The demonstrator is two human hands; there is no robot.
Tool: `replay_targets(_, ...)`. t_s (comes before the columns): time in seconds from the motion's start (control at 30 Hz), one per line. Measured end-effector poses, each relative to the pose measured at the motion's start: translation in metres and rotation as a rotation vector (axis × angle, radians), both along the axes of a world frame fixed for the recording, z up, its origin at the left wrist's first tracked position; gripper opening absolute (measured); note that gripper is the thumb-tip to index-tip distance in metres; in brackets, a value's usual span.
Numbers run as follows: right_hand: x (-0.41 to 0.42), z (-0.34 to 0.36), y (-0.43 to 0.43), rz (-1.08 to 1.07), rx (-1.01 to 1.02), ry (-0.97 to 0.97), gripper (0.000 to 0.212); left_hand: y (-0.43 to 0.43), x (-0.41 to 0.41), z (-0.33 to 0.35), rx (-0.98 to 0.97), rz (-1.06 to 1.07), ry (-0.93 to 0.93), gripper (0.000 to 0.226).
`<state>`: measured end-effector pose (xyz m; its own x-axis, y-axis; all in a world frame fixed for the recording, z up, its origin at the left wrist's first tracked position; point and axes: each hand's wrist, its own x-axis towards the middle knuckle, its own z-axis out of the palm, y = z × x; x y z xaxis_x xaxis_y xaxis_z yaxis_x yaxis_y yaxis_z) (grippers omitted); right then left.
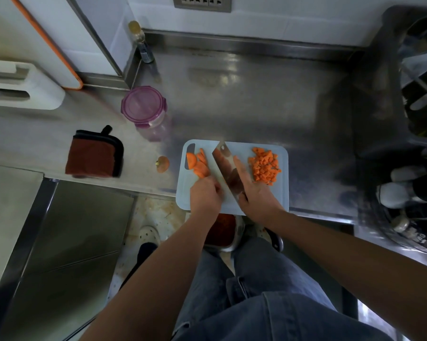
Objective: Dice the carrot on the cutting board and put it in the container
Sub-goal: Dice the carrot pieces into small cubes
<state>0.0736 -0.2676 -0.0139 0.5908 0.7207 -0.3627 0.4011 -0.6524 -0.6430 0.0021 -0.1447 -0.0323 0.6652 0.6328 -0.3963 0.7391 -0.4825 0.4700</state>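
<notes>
A pale blue cutting board (284, 193) lies at the steel counter's front edge. Orange carrot slices (198, 163) sit at its left end, and a heap of diced carrot (264, 165) lies at its right end. My left hand (205, 195) is curled, its fingertips at the near end of the slices. My right hand (255, 193) grips the cleaver (226, 163) at its handle, index finger stretched along the blade. The blade slants across the board between slices and dice. A clear container with a purple lid (143, 107) stands closed beyond the board's left corner.
A carrot top (162, 164) lies on the counter left of the board, with a folded brown cloth (94, 156) further left. A bottle (141, 41) stands in the back corner. A dark rack of utensils (419, 94) fills the right side. A red-filled metal bowl (221, 230) sits below the counter.
</notes>
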Motion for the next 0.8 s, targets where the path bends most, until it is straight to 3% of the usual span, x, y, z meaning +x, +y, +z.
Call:
replay_targets(0.33, 0.018, 0.0, -0.015, -0.151, -0.047, -0.05, 0.092, 0.002, -0.001, 0.0, -0.017, -0.019, 0.059, 0.014)
replay_targets(0.57, 0.014, -0.003, -0.011, -0.08, -0.042, -0.005, 0.088, 0.003, -0.001, 0.005, -0.024, -0.04, 0.059, 0.014)
replay_targets(0.67, 0.016, -0.001, -0.007, -0.15, -0.026, -0.002, 0.091, 0.008, -0.005, 0.01, -0.04, -0.068, 0.014, 0.015)
replay_targets(0.8, 0.018, 0.007, 0.007, -0.127, 0.013, -0.029, 0.08, 0.023, -0.012, 0.018, 0.023, -0.008, -0.078, 0.016)
